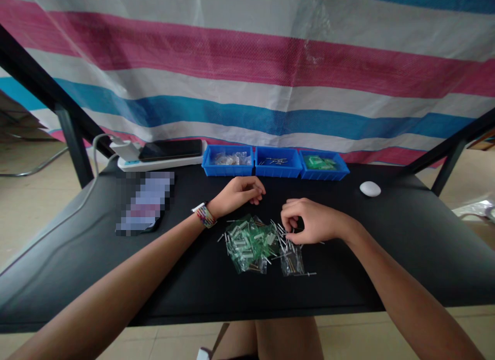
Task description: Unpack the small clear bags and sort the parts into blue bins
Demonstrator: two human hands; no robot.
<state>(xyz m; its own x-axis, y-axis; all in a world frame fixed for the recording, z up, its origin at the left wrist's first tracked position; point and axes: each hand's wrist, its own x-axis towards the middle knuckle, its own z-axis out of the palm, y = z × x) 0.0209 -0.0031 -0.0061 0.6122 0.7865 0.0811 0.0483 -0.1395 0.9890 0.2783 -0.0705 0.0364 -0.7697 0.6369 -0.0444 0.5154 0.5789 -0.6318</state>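
Observation:
My left hand [240,195] hovers over the black table in front of the blue bins, its fingers curled together; what they hold, if anything, is hidden. Lower right, my right hand [309,219] bends its fingers and thumb toward each other at a pile of thin silver metal pins [281,235]. Its fingertips are among the pins, and I cannot make out what is between them. Left of that pile lies a heap of small green plastic packets [249,241]. A clear packet [293,262] with pins inside lies just below my right hand.
Behind the hands stand three blue bins: one with clear packets [232,159], one with loose pins [276,161], one with green packets [320,163]. A white power strip [154,162] carries a dark phone [172,149]. A blurred-screen phone [149,202] and a white mouse [370,189] flank the work.

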